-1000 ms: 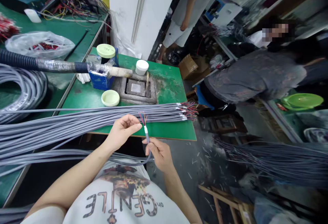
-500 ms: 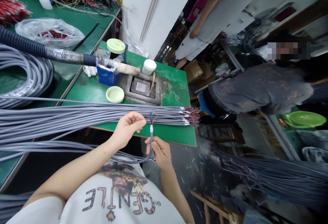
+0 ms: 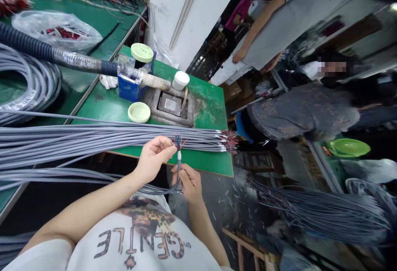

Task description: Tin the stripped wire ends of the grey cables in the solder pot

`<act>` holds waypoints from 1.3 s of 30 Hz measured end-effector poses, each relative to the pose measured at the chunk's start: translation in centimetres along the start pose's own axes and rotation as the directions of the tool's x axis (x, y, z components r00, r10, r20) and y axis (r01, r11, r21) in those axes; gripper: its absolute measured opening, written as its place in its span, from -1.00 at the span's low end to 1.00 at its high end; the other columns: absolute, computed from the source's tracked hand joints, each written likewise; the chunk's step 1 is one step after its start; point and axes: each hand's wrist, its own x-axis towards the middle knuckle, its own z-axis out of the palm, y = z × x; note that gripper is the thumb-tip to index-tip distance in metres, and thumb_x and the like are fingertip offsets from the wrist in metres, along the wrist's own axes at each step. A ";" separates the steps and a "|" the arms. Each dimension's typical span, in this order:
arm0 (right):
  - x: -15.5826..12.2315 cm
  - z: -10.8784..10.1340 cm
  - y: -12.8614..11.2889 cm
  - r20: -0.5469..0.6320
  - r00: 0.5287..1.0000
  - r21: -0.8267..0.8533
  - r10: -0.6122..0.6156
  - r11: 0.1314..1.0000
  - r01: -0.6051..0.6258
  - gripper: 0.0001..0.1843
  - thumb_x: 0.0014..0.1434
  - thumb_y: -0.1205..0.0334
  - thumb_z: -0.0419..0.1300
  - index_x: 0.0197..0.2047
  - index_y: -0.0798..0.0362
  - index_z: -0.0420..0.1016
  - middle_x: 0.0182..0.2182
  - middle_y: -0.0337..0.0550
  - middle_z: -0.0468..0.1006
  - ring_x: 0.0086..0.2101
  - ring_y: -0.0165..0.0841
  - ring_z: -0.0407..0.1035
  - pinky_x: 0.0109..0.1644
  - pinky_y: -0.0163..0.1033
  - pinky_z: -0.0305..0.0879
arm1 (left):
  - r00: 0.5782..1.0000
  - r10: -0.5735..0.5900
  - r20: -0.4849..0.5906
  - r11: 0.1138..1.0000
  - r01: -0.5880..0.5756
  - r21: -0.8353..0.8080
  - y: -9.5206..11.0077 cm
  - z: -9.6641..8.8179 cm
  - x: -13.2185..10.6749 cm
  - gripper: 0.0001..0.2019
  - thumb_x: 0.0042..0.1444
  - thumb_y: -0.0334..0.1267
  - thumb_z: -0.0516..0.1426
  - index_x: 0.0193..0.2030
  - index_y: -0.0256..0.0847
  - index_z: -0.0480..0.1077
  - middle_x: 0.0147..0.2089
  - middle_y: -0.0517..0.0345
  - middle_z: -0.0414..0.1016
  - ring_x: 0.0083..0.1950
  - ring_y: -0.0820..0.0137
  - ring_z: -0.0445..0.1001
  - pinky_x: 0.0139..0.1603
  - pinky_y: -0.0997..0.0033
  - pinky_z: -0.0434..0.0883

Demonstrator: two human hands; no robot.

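Note:
My right hand [image 3: 190, 182] is closed round a grey multi-core cable [image 3: 179, 164], just below the white band near its end. The cable end points up, and its thin coloured wires [image 3: 179, 141] fan out above the band. My left hand [image 3: 156, 155] pinches thumb and forefinger together at the left side of these wires, with a dark wire tip showing at the fingertips. Behind both hands a bundle of grey cables [image 3: 124, 132] lies along the green table, its stripped ends [image 3: 228, 141] at the right.
A square metal pot [image 3: 171, 104] is set in the table, beside a white tub [image 3: 180, 81], a pale green lid [image 3: 139, 112] and a ribbed hose [image 3: 77, 60] on a blue box [image 3: 129, 88]. Coiled cable [image 3: 46, 85] lies left. Co-workers [image 3: 304, 110] are at the right.
My left hand has closed in on the fanned wires and now pinches at them. The cable end and my right hand have shifted slightly left in view.

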 end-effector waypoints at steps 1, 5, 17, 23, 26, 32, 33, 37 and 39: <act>0.0 0.1 0.2 0.004 1.000 0.025 0.001 1.000 -0.001 -0.61 0.27 -0.06 0.02 -0.25 0.07 0.50 -0.64 -0.28 0.39 -0.63 -0.47 0.19 -0.49 -0.33 0.13 | 0.996 -0.087 0.009 0.991 0.087 -0.104 -0.2 -0.1 0.0 -0.77 -0.13 -0.26 0.32 -0.49 -0.26 0.33 -0.58 0.31 0.31 -0.58 0.63 0.22 -0.58 0.64 0.18; 0.0 0.2 0.9 0.078 0.997 0.063 -0.012 0.998 0.007 -0.56 0.25 -0.10 0.03 -0.27 0.09 0.52 -0.65 -0.25 0.39 -0.64 -0.46 0.20 -0.52 -0.33 0.13 | 0.922 -0.346 0.173 0.864 0.385 -0.325 -0.6 -0.2 0.3 -0.77 -0.10 -0.23 0.26 -0.48 -0.27 0.28 -0.58 0.27 0.30 -0.62 0.58 0.25 -0.66 0.64 0.19; -0.1 0.0 1.9 0.155 0.988 0.103 0.021 0.994 -0.037 -0.53 0.23 -0.12 0.05 -0.32 0.12 0.53 -0.66 -0.22 0.40 -0.65 -0.46 0.21 -0.53 -0.33 0.16 | 0.818 -0.427 0.385 0.764 0.554 -0.330 -0.8 -0.8 1.5 -0.84 -0.12 -0.30 0.21 -0.52 -0.30 0.30 -0.60 0.25 0.28 -0.65 0.61 0.21 -0.71 0.67 0.19; 0.0 0.1 1.9 0.194 0.981 0.126 -0.004 0.992 -0.021 -0.55 0.24 -0.10 0.05 -0.31 0.12 0.54 -0.64 -0.20 0.42 -0.64 -0.46 0.23 -0.51 -0.32 0.16 | 0.789 -0.459 0.409 0.778 0.579 -0.244 -0.4 -0.9 1.4 -0.75 -0.13 -0.23 0.29 -0.54 -0.30 0.29 -0.64 0.28 0.26 -0.70 0.66 0.13 -0.75 0.70 0.12; 0.2 0.1 1.8 0.206 0.978 0.150 -0.021 0.989 -0.010 -0.55 0.24 -0.09 0.06 -0.31 0.12 0.54 -0.63 -0.21 0.42 -0.64 -0.47 0.22 -0.53 -0.33 0.14 | 0.788 -0.442 0.428 0.785 0.571 -0.240 -0.3 -1.1 1.5 -0.69 -0.23 -0.23 0.35 -0.55 -0.32 0.31 -0.63 0.25 0.29 -0.67 0.66 0.19 -0.73 0.74 0.08; 0.6 0.3 1.1 0.203 0.979 0.150 -0.007 0.988 -0.024 -0.54 0.23 -0.11 0.06 -0.30 0.13 0.53 -0.66 -0.24 0.39 -0.66 -0.49 0.19 -0.56 -0.36 0.10 | 0.816 -0.413 0.404 0.842 0.511 -0.171 -0.1 -1.7 2.0 -0.69 -0.27 -0.24 0.39 -0.50 -0.32 0.37 -0.59 0.22 0.36 -0.65 0.66 0.22 -0.67 0.70 0.15; 0.7 0.4 0.9 0.196 0.981 0.140 0.004 0.990 -0.033 -0.53 0.23 -0.13 0.06 -0.30 0.13 0.53 -0.66 -0.25 0.38 -0.66 -0.49 0.19 -0.57 -0.36 0.09 | 0.824 -0.406 0.394 0.854 0.496 -0.157 -0.1 -1.8 2.1 -0.69 -0.27 -0.24 0.40 -0.50 -0.33 0.37 -0.59 0.22 0.36 -0.65 0.66 0.22 -0.66 0.70 0.15; 0.8 0.5 0.4 0.163 0.986 0.100 0.037 0.994 -0.054 -0.52 0.22 -0.14 0.06 -0.32 0.13 0.51 -0.69 -0.27 0.38 -0.67 -0.50 0.17 -0.57 -0.37 0.08 | 0.870 -0.367 0.329 0.904 0.416 -0.093 0.2 -1.9 2.4 -0.68 -0.28 -0.19 0.41 -0.50 -0.33 0.41 -0.59 0.20 0.39 -0.65 0.65 0.23 -0.65 0.67 0.15; 0.9 0.5 0.2 0.149 0.988 0.095 0.046 0.994 -0.061 -0.52 0.22 -0.14 0.06 -0.33 0.13 0.51 -0.69 -0.27 0.37 -0.68 -0.50 0.16 -0.56 -0.37 0.09 | 0.896 -0.333 0.293 0.932 0.361 -0.046 0.4 -1.8 2.4 -0.66 -0.29 -0.15 0.41 -0.51 -0.34 0.42 -0.60 0.20 0.40 -0.66 0.64 0.24 -0.65 0.64 0.15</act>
